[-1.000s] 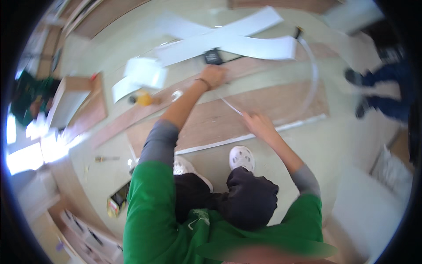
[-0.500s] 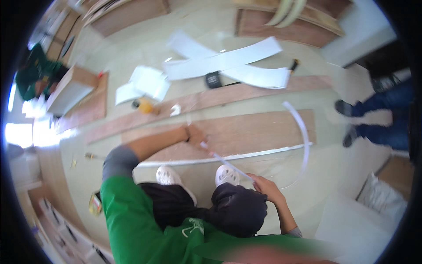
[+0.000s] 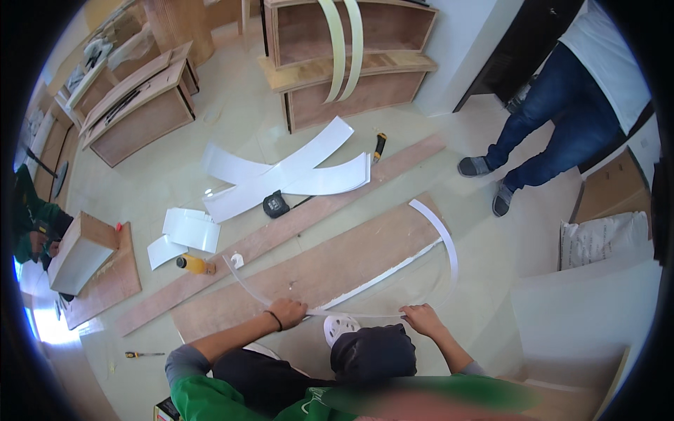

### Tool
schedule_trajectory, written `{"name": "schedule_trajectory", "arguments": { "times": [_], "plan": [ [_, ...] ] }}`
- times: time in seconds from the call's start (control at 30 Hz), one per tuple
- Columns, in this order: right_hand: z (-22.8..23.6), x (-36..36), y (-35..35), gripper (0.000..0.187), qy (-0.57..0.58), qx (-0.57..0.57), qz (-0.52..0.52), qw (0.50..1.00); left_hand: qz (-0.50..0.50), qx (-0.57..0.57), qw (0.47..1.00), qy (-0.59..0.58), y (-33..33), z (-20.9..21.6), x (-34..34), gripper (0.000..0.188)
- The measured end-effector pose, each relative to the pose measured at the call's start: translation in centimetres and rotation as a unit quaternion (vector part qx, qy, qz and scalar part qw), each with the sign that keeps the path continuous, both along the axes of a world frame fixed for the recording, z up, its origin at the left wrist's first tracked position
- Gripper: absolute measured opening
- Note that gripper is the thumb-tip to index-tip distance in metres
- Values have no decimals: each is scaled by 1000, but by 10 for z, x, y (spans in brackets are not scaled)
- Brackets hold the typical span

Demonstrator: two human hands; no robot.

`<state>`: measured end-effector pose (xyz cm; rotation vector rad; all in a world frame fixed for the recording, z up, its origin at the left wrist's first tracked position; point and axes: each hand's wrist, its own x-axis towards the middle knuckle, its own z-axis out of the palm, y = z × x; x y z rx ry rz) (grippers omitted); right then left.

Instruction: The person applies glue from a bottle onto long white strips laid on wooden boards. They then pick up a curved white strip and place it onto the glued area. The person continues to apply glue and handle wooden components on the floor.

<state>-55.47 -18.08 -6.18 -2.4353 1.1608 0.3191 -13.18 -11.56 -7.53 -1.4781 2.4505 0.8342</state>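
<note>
A long, thin, white flexible strip (image 3: 453,261) bows across in front of me. My left hand (image 3: 288,313) is closed on it toward its left part, and a free end curves up beyond that hand. My right hand (image 3: 421,320) pinches the strip farther right, where its other end arcs up over the right end of a plywood board (image 3: 330,263). Between my hands the strip runs nearly level, close to the board's near edge. A white band (image 3: 386,278) lies along that edge.
Beyond lie a narrow plywood plank (image 3: 281,238), white curved sheets (image 3: 323,179), a black tape measure (image 3: 276,204), a knife (image 3: 379,147) and an orange bottle (image 3: 195,264). A screwdriver (image 3: 144,355) is at left. One person stands at right; another handles a box (image 3: 88,252) at left.
My left hand has come nearer to me, and the strip between my hands has gone from slanted to nearly level. The view has shifted, showing more of the far room.
</note>
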Motion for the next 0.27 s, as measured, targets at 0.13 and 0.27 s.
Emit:
{"name": "schedule_trajectory", "arguments": {
  "times": [0.13,0.27],
  "plan": [
    [-15,-30,-23,16,54,-27,36,998,40,54,998,-12,20,19,1,21],
    [-23,-58,-53,16,74,-67,61,993,89,69,994,3,42,25,9,23]
  ]
}}
